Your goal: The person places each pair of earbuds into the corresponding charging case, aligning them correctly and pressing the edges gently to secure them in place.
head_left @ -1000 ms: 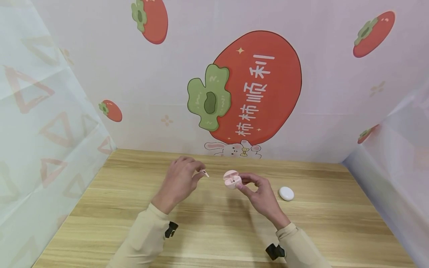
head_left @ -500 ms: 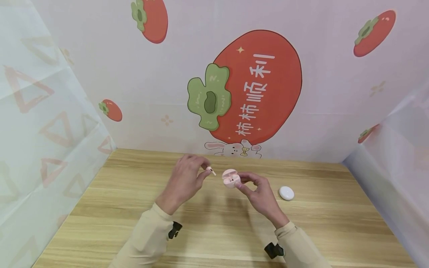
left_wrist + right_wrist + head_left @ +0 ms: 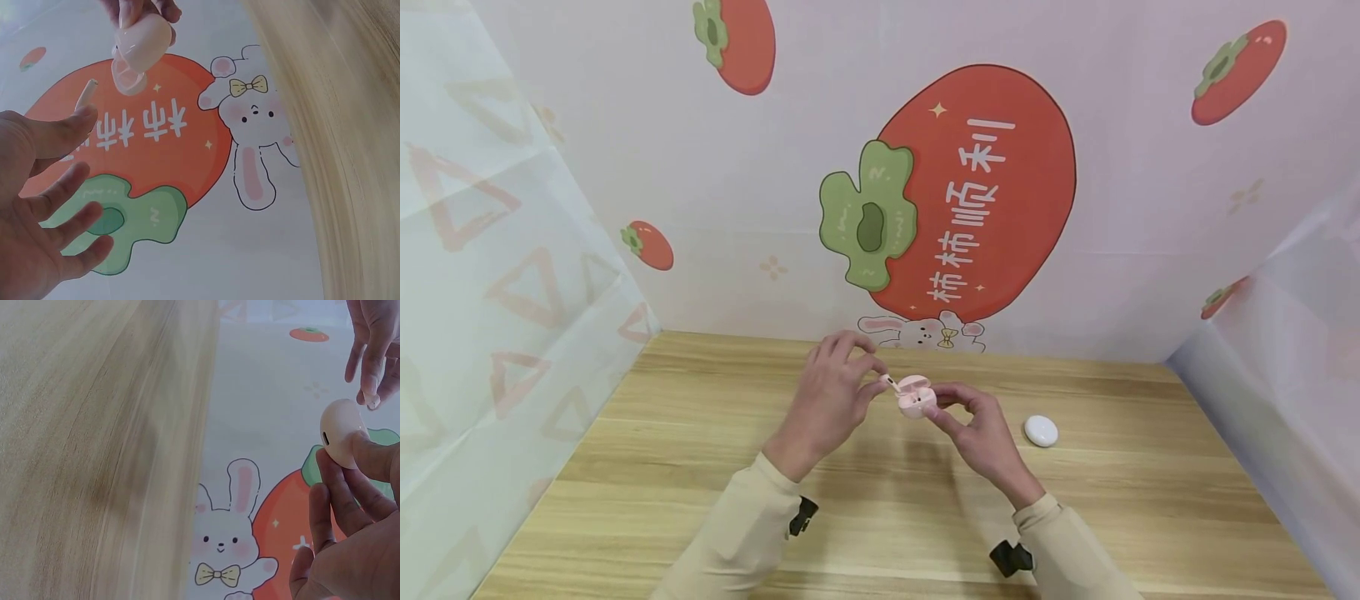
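My left hand (image 3: 831, 400) pinches a small pale earbud (image 3: 890, 382) between thumb and fingertips, its stem pointing toward the case. In the left wrist view the earbud's stem (image 3: 86, 95) sticks out past the thumb, and the other fingers spread loosely. A pale pink earbud case (image 3: 916, 405), lid raised, is held above the table by the thumb and fingers of my right hand (image 3: 988, 437). A dark spot shows inside the case. From the right wrist view the case's rounded outside (image 3: 340, 431) is seen; its inside is hidden there. Earbud and case are very close; contact cannot be told.
A round white object (image 3: 1041, 431) lies on the wooden table (image 3: 880, 533), right of my right hand. Behind the table rises a wall (image 3: 760, 183) printed with persimmons and a rabbit. Pale sheets stand along the left and right sides.
My left hand has moved right with the earbud, bringing it from well left of the case to its left edge. The right hand and case stay almost in place.
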